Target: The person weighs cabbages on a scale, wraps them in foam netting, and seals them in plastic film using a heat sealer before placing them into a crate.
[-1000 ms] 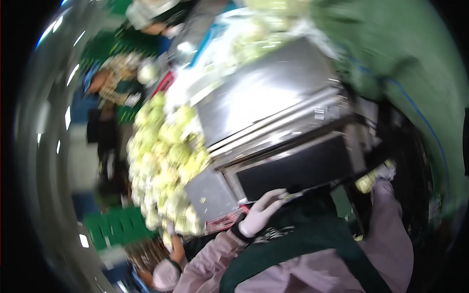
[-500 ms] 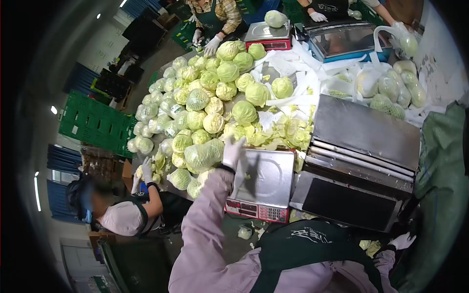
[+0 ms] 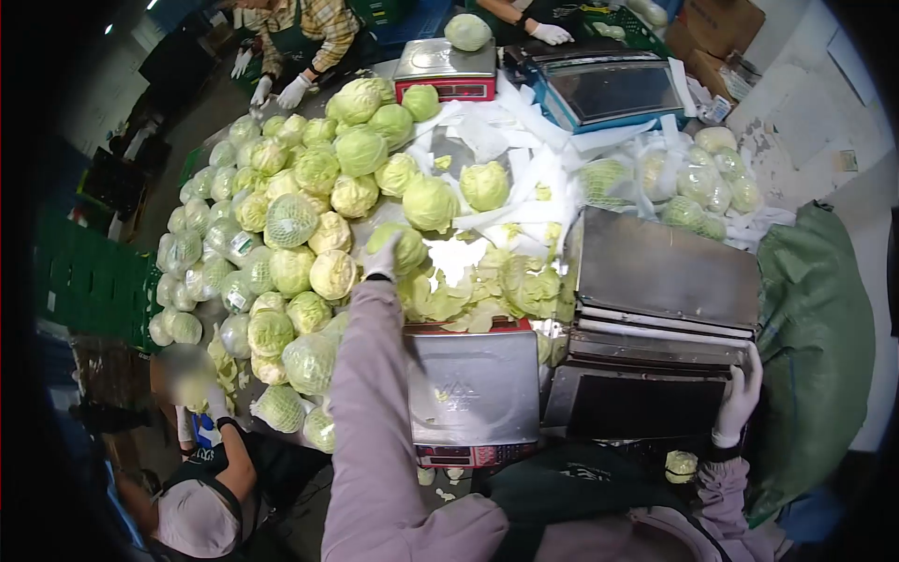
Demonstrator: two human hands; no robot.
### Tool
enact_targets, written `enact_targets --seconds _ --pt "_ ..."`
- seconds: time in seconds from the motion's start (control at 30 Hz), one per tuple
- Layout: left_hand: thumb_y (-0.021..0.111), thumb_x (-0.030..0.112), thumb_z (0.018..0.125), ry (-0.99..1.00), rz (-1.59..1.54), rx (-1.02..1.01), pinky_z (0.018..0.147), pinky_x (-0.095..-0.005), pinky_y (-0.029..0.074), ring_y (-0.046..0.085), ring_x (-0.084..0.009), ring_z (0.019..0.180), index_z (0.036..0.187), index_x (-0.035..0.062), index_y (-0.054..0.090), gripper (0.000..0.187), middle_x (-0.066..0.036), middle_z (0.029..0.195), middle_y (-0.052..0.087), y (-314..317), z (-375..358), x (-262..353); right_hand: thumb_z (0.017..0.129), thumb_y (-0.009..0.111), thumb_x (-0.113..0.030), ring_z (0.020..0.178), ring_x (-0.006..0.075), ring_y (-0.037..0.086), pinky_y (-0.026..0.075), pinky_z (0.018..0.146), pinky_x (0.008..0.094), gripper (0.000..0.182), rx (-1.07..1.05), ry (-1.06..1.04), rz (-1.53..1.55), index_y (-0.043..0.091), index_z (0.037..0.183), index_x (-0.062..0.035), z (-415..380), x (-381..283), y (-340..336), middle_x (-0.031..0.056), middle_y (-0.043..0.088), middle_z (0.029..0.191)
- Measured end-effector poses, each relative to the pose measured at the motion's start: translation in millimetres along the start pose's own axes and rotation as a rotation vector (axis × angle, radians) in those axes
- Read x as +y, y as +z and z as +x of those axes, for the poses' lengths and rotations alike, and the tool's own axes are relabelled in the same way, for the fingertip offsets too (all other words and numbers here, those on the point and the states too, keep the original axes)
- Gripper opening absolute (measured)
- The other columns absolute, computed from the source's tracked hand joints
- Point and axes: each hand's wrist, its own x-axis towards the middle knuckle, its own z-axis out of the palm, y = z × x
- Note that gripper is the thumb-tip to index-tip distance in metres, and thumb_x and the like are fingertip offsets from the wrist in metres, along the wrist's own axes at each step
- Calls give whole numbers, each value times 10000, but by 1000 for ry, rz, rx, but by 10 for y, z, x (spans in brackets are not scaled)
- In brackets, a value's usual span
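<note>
Your left hand (image 3: 381,257) is on a cabbage (image 3: 410,245), fingers against its left side; can't tell if the grip is closed. Cabbage sits at 11 o'clock from the near scale (image 3: 478,393), just beside loose leaves (image 3: 468,302). Your right hand (image 3: 740,398) is half-spread, thumb apart, at the metal machine's (image 3: 665,276) right edge. Machine at 2 o'clock from that scale, green sack (image 3: 815,337) beyond at 3. Cabbage pile (image 3: 272,225) at 10.

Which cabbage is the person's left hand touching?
The green cabbage beyond the far left corner of the near scale; the left hand touches no other.
</note>
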Motion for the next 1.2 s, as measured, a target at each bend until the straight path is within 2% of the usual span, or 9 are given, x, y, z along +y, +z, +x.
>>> enact_targets --seconds 0.07,0.23,0.4,0.43,0.57,0.73,0.87,0.97,1.2 --pt "794 307 706 -104 55 -166 704 -465 542 624 -293 947 1245 71 445 684 -132 1125 589 -121 -450 430 920 458 -1 1211 233 484 381 1012 334 414 -69 60 65 449 1334 7 101 46 99 116 470 1343" --pt "841 215 682 93 340 -287 884 -323 483 575 -202 1034 1260 6 425 742 -121 1146 579 -421 -1876 1092 962 440 -98 1229 273 473 397 1007 347 422 -269 81 229 399 1371 0 375 -132 433 117 404 1409" --pt "860 243 641 218 546 -429 950 -334 450 555 -228 1074 1253 16 443 774 -138 1151 559 -664 -2982 755 973 420 -119 1246 268 455 379 1022 352 430 -432 77 340 377 1386 -6 515 -76 549 118 396 1421" --pt "867 274 617 9 487 -432 958 -357 436 532 -253 1107 1246 22 447 797 -163 1176 530 -593 -3266 872 974 420 -121 1250 264 451 371 1029 355 430 -458 93 355 376 1386 -6 518 -82 546 119 397 1420" --pt "859 346 621 181 854 -339 968 -355 428 501 -280 1158 1342 16 348 943 -202 1257 475 -649 -3664 572 976 411 -111 1248 253 453 383 1025 355 419 -501 98 403 383 1380 -5 466 73 436 133 403 1411" --pt "806 324 725 -111 340 -178 1013 -355 391 433 -274 1241 1422 -19 243 960 -222 1358 414 -760 -3902 612 970 411 -96 1169 243 528 406 980 331 388 -458 99 407 437 1339 20 246 170 262 144 493 1329" --pt "712 283 833 148 363 60 1008 -347 369 458 -262 1201 1329 -29 416 657 -204 1300 484 -1266 -3910 541 977 410 -108 1153 225 539 409 974 323 375 -452 161 425 452 1325 25 73 235 84 144 499 1327" --pt "688 278 852 104 292 231 989 -324 370 481 -216 1154 1302 -11 461 580 -157 1261 516 -1541 -4109 879 989 410 -141 1149 215 541 411 970 324 381 -462 162 421 444 1336 11 -13 362 -6 133 496 1338" --pt "677 215 855 321 179 123 1044 -341 326 438 -242 1225 1294 -19 455 545 -153 1298 490 -1256 -4173 978 986 422 -148 1118 199 552 411 951 312 372 -466 147 435 469 1323 1 -230 180 10 124 519 1313"
